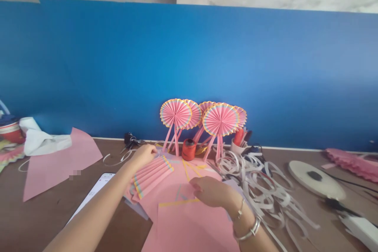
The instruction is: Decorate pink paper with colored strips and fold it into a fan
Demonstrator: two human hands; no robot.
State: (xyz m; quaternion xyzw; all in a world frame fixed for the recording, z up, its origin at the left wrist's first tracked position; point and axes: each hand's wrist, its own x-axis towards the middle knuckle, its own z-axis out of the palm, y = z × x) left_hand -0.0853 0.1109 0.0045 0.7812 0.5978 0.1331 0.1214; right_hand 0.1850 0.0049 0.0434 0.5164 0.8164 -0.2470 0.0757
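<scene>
My left hand [143, 154] reaches forward with its fingers curled at the far end of a pleated pink paper strip [152, 175], pinching it. My right hand [208, 191], with bangles on the wrist, lies palm down on a pink paper sheet [183, 220] that has yellow edging; its fingers are bent and pressed to the paper. Several finished round pink paper fans [220, 120] on sticks lean against the blue board behind.
A red tape roll [188, 149], a white cup of pens [238, 145] and a heap of white paper strips [262, 189] lie on the brown table. A loose pink sheet [59, 161], white cloth [41, 139] and phone [94, 193] sit left. A white lamp base [315, 179] sits right.
</scene>
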